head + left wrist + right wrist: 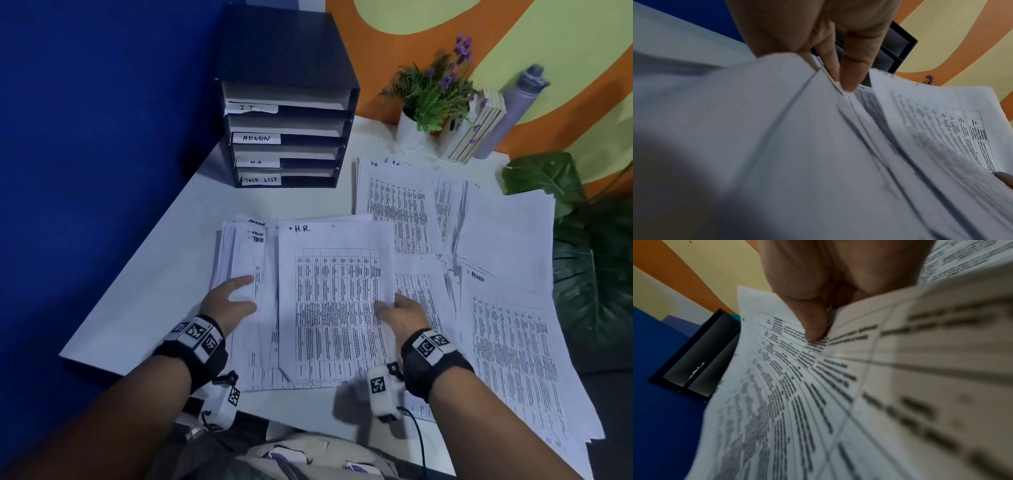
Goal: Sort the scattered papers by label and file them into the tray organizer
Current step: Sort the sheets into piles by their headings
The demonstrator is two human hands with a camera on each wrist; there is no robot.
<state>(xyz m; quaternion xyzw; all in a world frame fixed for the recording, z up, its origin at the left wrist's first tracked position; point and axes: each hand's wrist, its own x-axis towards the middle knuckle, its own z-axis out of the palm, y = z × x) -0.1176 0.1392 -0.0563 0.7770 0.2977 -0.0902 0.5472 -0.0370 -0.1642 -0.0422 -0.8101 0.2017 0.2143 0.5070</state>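
Observation:
A black tray organizer [286, 130] stands at the table's back left, its slots labelled IT, ADMIN, H.R and TASK LIST. In front of me lies a printed sheet marked H.R. [334, 301], on top of other sheets. My right hand [394, 308] pinches its right edge, thumb [816, 326] on top. To its left is a fanned pile with Task and Admin labels [246, 260]. My left hand [239, 293] rests flat on that pile, fingers [847, 78] pressing the sheets. An ADMIN sheet [507, 342] and H.R. stacks [394, 198] spread to the right.
A potted plant with purple flowers [433, 99], a small stack of books [476, 130] and a grey bottle [517, 102] stand at the back right. Large dark leaves [592, 260] crowd the right edge. The white table [164, 274] shows bare at left, beside a blue wall.

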